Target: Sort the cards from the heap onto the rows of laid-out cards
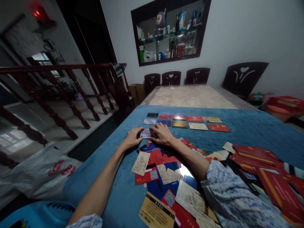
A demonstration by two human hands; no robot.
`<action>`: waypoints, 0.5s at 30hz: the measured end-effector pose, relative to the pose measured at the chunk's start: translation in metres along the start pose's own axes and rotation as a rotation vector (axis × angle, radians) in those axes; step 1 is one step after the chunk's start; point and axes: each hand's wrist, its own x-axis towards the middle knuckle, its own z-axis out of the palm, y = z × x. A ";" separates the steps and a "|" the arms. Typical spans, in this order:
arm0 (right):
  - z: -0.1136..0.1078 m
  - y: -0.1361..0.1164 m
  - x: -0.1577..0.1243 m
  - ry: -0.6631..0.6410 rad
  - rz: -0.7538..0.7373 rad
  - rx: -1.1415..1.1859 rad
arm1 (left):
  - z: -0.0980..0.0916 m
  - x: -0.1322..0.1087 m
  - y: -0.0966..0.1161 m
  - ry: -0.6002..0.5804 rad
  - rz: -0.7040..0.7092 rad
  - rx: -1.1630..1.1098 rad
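A white card point(146, 133) lies on the blue cloth just below the left end of two rows of cards. My left hand point(133, 136) grips its left edge between thumb and fingers. From the other side, my right hand point(163, 133) has its fingers closed on the right end and covers part of it. Directly above in the near row are another white card point(149, 121), a blue card point(164, 122) and a gold card point(179, 124). Below my hands spreads a loose heap of overlapping cards, among them a beige card point(141, 163) and a yellow card point(156, 210).
Red card sleeves point(258, 155) are piled at the right of the blue cloth point(249, 129). Beyond it the stone tabletop point(185, 95) shows, with dark chairs point(198, 76) behind. On the left are a plastic bag point(45, 172), a blue stool point(38, 215) and a wooden railing point(87, 90).
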 end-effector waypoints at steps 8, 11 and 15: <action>0.001 0.002 0.000 0.002 -0.038 -0.042 | -0.001 0.002 -0.007 -0.037 0.008 0.002; 0.002 0.002 -0.001 0.000 -0.052 -0.064 | -0.001 0.003 -0.009 -0.068 -0.009 0.019; -0.001 0.002 -0.001 -0.016 -0.061 -0.069 | -0.002 0.005 -0.011 -0.094 -0.013 0.031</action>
